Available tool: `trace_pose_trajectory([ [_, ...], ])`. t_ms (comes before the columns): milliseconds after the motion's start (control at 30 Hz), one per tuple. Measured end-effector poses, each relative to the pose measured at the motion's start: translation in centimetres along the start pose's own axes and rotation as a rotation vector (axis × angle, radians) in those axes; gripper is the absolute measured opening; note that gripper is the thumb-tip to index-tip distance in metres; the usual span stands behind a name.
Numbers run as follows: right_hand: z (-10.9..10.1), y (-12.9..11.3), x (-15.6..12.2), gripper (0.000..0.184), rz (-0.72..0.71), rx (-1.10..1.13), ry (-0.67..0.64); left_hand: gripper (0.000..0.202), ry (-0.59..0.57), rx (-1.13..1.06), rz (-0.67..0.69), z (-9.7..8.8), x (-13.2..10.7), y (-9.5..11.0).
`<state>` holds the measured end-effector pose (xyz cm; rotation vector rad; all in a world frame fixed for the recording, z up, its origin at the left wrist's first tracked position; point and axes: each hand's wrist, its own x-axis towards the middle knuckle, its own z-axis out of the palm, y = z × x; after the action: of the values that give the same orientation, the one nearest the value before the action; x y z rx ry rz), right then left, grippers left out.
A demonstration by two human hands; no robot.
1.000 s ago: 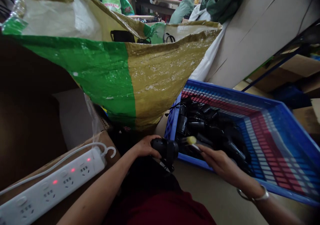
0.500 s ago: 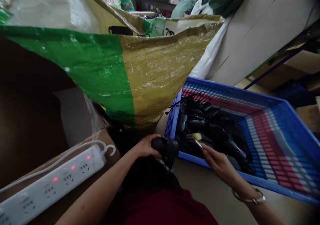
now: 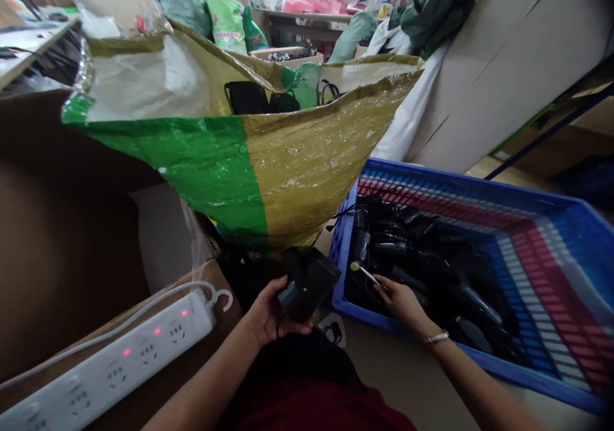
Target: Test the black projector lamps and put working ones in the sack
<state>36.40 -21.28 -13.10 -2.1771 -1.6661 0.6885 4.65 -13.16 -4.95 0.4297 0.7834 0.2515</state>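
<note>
In the head view, my left hand (image 3: 268, 319) cradles a black boxy plastic device (image 3: 311, 284) from below, fingers closed around its lower part. A dark cord hangs beneath it. The exact kind of device is not clear. To its right, my right hand (image 3: 403, 303), wearing a bracelet at the wrist, pinches a thin white stick with a pale yellow tip (image 3: 367, 273). The stick points left toward the device, without touching it. My right hand is over the near edge of a blue crate (image 3: 480, 178), where several black devices (image 3: 432, 265) lie heaped.
A green and gold woven sack (image 3: 297, 162) stands open ahead, with black items inside. On the left, a white power strip (image 3: 158, 348) with red lights lies along a cardboard box (image 3: 62, 226). Behind are filled bags (image 3: 228, 22) and a shelf. A tilted board (image 3: 484, 54) leans at the right.
The device in my left hand has been turned and brought up, showing a broader boxy side. My right hand has shifted slightly left with the stick. The view has tilted upward.
</note>
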Motion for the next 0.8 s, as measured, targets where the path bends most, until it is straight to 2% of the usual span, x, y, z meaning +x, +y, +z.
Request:
trace_pose_trajectory([
  [133,1.2,0.4,0.8,0.030,0.010,-0.052,0.027,0.075,-0.033,-0.043,-0.013,0.2,-0.4,-0.2],
  [200,0.9,-0.2,0.9,0.023,0.008,-0.044,0.059,0.076,-0.017,-0.038,-0.007,0.7,-0.5,-0.2],
  [267,-0.3,-2.0,0.4,0.023,-0.012,-0.013,0.116,0.068,0.050,-0.040,0.048,1.5,-0.7,-0.2],
  [300,-1.1,-3.6,-0.1,0.029,-0.033,0.023,0.166,0.062,0.122,-0.016,0.126,2.0,-0.8,-0.2],
  [367,-3.0,-7.5,-1.7,0.043,-0.112,0.122,0.290,0.060,0.314,0.165,0.376,3.1,-0.8,-0.2],
  [400,-3.9,-9.8,-2.6,0.049,-0.220,0.269,0.401,0.062,0.413,0.320,0.525,3.7,-0.9,-0.2],
  [433,-4.5,-11.9,-3.6,0.054,-0.345,0.356,0.460,0.064,0.496,0.506,0.671,4.2,-0.9,-0.3],
  [500,-5.0,-15.4,-5.1,0.076,-0.569,0.327,0.457,0.063,0.603,0.852,0.912,5.0,-0.9,-0.6],
  [533,-4.7,-16.4,-5.6,0.081,-0.629,0.287,0.456,0.062,0.645,0.975,1.009,5.3,-1.0,-0.8],
  [600,-3.9,-17.1,-5.6,0.079,-0.667,0.216,0.476,0.062,0.713,1.141,1.159,5.6,-1.1,-1.3],
  [667,-3.2,-16.5,-4.9,0.069,-0.638,0.235,0.509,0.063,0.741,1.232,1.247,5.7,-1.3,-1.6],
  [733,-3.5,-15.6,-4.1,0.069,-0.576,0.402,0.486,0.065,0.689,1.277,1.300,5.8,-1.8,-1.6],
  [800,-4.7,-14.9,-3.8,0.073,-0.494,0.660,0.346,0.065,0.560,1.292,1.321,6.1,-2.5,-1.4],
])
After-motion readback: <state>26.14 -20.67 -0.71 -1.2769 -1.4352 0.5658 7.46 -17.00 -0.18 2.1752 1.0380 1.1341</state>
